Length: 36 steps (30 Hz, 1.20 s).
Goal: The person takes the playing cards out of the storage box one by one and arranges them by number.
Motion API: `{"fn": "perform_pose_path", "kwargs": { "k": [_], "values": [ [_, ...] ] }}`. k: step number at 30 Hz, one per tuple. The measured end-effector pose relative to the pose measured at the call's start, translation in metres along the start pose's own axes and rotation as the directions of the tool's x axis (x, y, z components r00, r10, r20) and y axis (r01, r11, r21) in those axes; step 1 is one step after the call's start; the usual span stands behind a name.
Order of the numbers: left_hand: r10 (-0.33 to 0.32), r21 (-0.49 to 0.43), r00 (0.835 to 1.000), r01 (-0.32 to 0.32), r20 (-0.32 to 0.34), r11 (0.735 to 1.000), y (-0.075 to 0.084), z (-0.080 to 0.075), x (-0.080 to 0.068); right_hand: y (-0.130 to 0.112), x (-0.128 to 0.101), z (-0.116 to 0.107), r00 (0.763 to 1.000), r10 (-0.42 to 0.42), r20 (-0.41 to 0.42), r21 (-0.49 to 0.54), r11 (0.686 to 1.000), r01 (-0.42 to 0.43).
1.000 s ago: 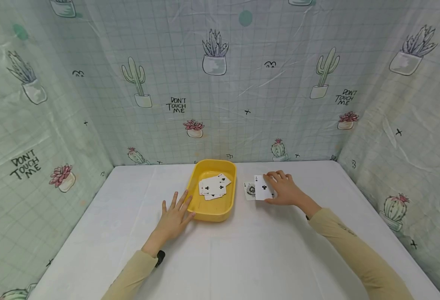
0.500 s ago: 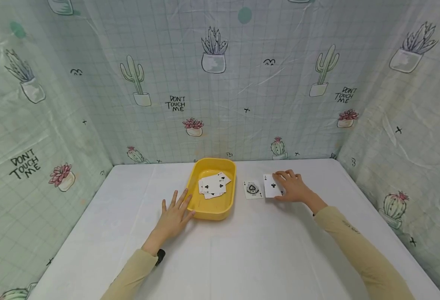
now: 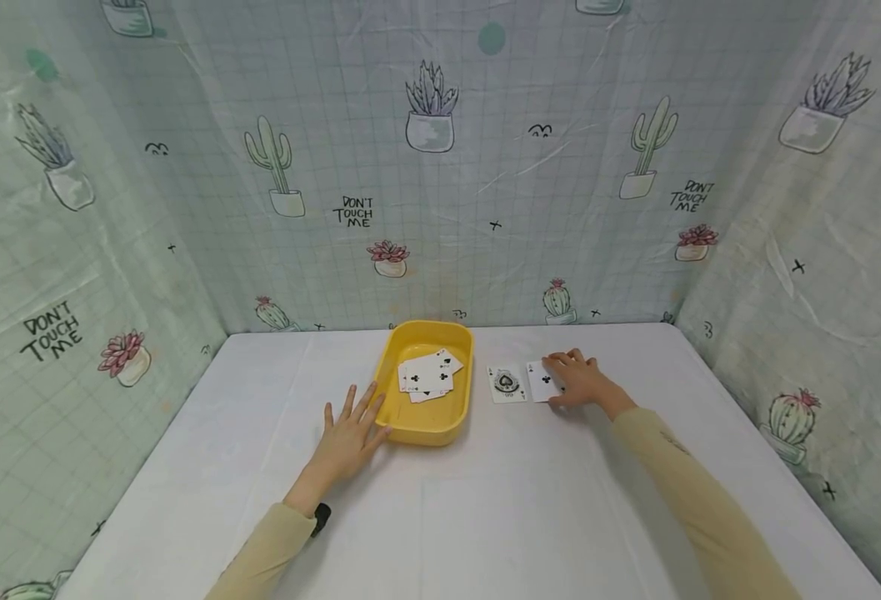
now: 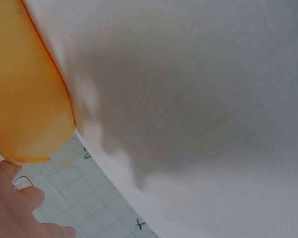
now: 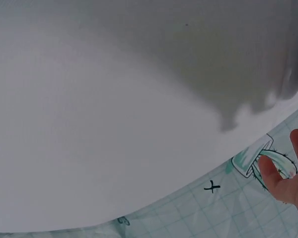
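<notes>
The club card [image 3: 541,383] — likely light, springy, best held by opposite edges — sits beside the spade card [image 3: 508,385], pinched by the right hand [image 3: 579,381], while the left hand [image 3: 345,438], fingers spread, touches the yellow tray [image 3: 422,435].

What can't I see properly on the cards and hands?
Head view: the lower cards in the yellow tray are mostly hidden under the top card.
Head view: fingers of the right hand cover part of the outer card.
Head view: writing on the big spade card is too small.
Wrist views: picture edges cut off the left hand and right hand.
</notes>
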State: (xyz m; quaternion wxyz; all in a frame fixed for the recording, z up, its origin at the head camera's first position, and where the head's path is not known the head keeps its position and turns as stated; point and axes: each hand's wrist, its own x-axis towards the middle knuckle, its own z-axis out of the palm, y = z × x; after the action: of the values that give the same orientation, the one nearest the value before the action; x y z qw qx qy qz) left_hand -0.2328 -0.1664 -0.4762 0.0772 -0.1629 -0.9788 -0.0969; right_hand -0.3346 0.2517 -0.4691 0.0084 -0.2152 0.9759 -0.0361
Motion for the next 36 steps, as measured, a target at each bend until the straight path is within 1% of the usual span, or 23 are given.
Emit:
{"fn": "perform_pose_path", "kwargs": {
  "k": [4,10,18,30,36],
  "values": [
    [0.004,0.002,1.0,-0.004,0.002,1.0,0.0,0.001,0.0,-0.001,0.004,0.002,0.999,0.018,0.033,0.012,1.0,-0.019],
    [0.001,-0.007,1.0,-0.001,0.009,1.0,0.0,0.001,0.0,-0.005,0.007,0.004,0.999,0.023,0.049,0.042,0.999,-0.025],
    [0.002,-0.002,1.0,-0.002,0.004,1.0,0.001,0.002,-0.001,-0.007,0.006,0.004,0.996,0.04,0.083,0.038,0.998,-0.043],
    [-0.008,-0.004,1.0,0.008,-0.003,1.0,0.001,0.002,-0.001,-0.009,0.004,0.002,0.996,0.029,0.089,0.048,0.998,-0.034],
    [-0.002,-0.008,1.0,0.002,-0.01,1.0,0.001,0.0,-0.001,-0.011,0.004,0.003,0.999,-0.004,0.038,0.029,1.0,0.002]
  ]
}}
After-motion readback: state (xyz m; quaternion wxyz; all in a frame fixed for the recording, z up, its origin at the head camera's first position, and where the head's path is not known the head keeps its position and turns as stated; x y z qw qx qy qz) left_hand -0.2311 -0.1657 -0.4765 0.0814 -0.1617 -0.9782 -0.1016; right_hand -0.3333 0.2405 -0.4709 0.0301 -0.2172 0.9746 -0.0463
